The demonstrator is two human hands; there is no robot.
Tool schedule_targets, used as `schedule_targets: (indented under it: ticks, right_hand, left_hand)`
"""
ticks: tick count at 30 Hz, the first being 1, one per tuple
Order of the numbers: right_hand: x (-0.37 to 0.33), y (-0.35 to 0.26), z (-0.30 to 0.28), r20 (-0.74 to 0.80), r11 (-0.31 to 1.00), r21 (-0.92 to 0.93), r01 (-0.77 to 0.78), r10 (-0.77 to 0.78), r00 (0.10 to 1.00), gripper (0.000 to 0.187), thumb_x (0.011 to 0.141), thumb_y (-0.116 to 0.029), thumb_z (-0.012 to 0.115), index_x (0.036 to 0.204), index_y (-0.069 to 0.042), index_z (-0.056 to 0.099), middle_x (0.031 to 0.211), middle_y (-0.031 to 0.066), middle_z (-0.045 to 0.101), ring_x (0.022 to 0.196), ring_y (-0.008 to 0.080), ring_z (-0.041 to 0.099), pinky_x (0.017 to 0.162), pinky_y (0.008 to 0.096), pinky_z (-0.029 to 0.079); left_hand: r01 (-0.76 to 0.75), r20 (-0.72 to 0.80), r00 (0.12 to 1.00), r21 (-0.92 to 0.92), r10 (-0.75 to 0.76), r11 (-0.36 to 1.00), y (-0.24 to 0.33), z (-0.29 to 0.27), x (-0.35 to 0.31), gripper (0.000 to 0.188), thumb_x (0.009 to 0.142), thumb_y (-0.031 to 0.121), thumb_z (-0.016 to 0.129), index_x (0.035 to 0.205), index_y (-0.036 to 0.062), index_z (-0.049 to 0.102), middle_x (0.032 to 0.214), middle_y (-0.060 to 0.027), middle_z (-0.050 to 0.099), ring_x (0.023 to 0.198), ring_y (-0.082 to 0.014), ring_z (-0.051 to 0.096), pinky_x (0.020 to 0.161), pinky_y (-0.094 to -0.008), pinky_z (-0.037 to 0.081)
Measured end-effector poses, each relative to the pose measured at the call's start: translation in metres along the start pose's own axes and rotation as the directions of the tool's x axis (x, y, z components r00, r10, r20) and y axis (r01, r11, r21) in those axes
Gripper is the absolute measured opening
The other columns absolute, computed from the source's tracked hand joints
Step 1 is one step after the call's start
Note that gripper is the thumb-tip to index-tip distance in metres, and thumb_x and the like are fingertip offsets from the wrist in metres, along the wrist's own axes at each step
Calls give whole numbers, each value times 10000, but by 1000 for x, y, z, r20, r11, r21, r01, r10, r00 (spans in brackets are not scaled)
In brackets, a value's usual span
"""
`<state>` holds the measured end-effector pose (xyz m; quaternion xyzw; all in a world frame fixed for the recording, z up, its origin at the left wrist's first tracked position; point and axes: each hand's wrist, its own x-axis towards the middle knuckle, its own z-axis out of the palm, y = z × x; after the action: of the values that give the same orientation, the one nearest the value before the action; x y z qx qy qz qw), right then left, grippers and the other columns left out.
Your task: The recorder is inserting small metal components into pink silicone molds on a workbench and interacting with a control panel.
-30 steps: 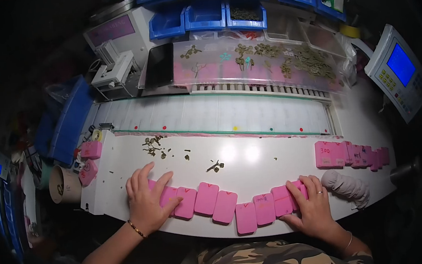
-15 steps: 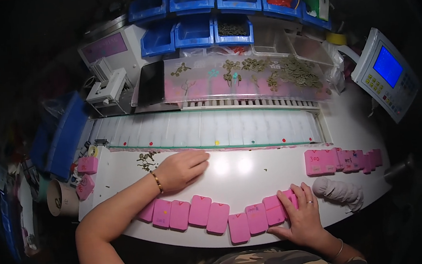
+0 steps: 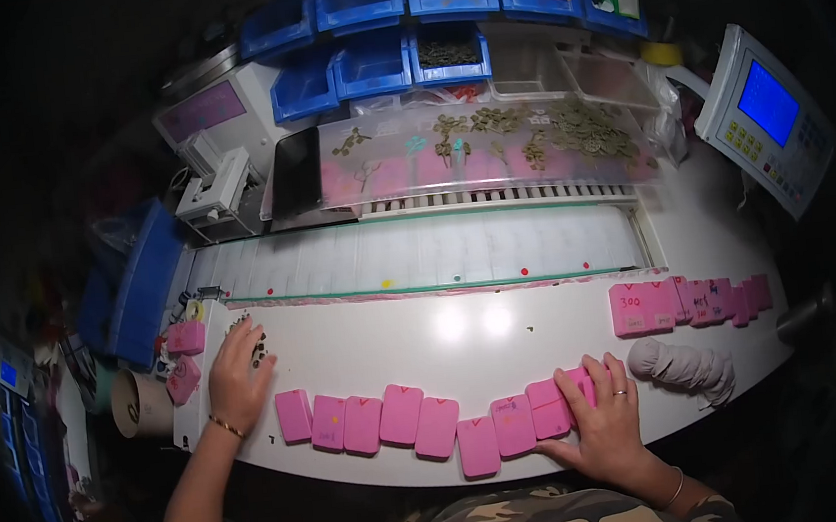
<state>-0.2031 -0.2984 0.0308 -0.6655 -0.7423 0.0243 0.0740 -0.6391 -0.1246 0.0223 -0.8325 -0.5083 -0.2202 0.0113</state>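
My left hand (image 3: 237, 371) lies flat at the left side of the white table, fingers stretched out and holding nothing. Small dark green pieces (image 3: 259, 346) show beside its fingers, partly covered by them. My right hand (image 3: 606, 419) rests over the right end of a curved row of pink rounded blocks (image 3: 437, 428) along the table's near edge. Its fingers are spread across the end block (image 3: 576, 378), the thumb against the near side. Most of that block is hidden under the hand.
Another row of pink blocks (image 3: 642, 307) stands at right, beside a bunched grey cloth (image 3: 683, 369). Behind lies a long white panel (image 3: 417, 251) and a clear sheet with green pieces (image 3: 591, 132). Blue bins (image 3: 371, 66) are at the back, a keypad display (image 3: 763, 116) right, a cup (image 3: 142, 402) left.
My left hand has moved left and toward me, and the small green pieces have shifted left with it. My right hand stays on the pink blocks. The view has shifted slightly.
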Motion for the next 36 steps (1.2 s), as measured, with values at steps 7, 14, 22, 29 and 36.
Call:
schedule_targets:
  ticks: [7, 14, 22, 29, 36]
  right_hand:
    - [6, -7, 0, -11, 1000, 7, 13, -13, 1000, 874, 682, -621, 713, 1338, -90, 488, 1316, 252, 385, 1250, 486, 310, 948, 600, 282]
    - [26, -9, 8, -23, 1000, 8, -23, 23, 999, 862, 706, -604, 705, 1342, -69, 476, 1343, 258, 369, 1243, 483, 304, 971, 592, 260]
    - [99, 2, 17, -79, 995, 40, -96, 99, 992, 857, 749, -570, 684, 1386, -64, 413, 1363, 239, 368, 1288, 431, 291, 1009, 586, 255]
    - [103, 44, 0, -78, 893, 441, 88, -59, 995, 975, 693, -236, 793, 1464, -40, 229, 1364, 225, 375, 1320, 394, 298, 1074, 485, 296]
    - [96, 67, -13, -35, 799, 600, 44, -29, 999, 972, 642, -58, 781, 1456, -22, 251, 1266, 193, 476, 1224, 359, 408, 1067, 419, 329]
  left_hand:
    - [14, 253, 968, -52, 0, 999, 93, 0, -67, 840, 717, 700, 629, 1343, 156, 496, 1448, -271, 299, 1324, -470, 281, 1051, -575, 231]
    - [18, 200, 979, 94, -37, 995, 100, 28, -35, 831, 650, 676, 699, 1325, 223, 523, 1434, -238, 298, 1304, -432, 258, 1037, -596, 188]
    - [70, 88, 993, 138, -83, 988, 81, 51, 21, 797, 679, 551, 749, 1354, 208, 499, 1417, -197, 305, 1320, -377, 241, 1073, -539, 161]
    - [92, 61, 994, 29, -94, 995, 99, 31, 34, 1019, 617, 443, 827, 1444, 139, 316, 1444, -195, 278, 1373, -380, 205, 1131, -547, 121]
    - [-155, -73, 988, -379, 138, 912, 161, 59, 57, 956, 647, 319, 836, 1433, 80, 346, 1464, -211, 274, 1356, -392, 276, 1090, -507, 275]
